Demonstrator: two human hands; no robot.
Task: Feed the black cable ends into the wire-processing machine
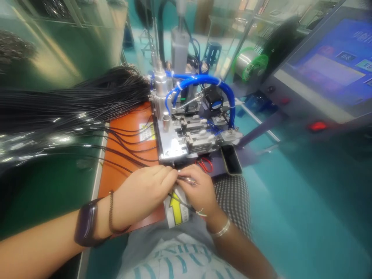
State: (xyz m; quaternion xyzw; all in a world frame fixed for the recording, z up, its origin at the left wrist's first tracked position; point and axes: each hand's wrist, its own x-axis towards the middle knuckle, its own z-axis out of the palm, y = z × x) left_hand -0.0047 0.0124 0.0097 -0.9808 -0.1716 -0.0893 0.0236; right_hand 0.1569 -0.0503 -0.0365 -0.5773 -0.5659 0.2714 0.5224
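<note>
Between the two hands, a thin black sheathed cable (136,166) sits pinched in the left hand (142,193) while the right hand (200,190) closes on a slim bright metal tip (188,179), hands nearly touching, a short steady grip over an orange rubber mat (112,182).

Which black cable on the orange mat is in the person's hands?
The cable in the left hand and right hand, metal tip showing; others lie loose on the mat.

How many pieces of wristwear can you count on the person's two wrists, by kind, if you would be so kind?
Dark wristwatch: 1
Braided cord bracelet: 1
Silver bangle: 1
Total: 3
</note>
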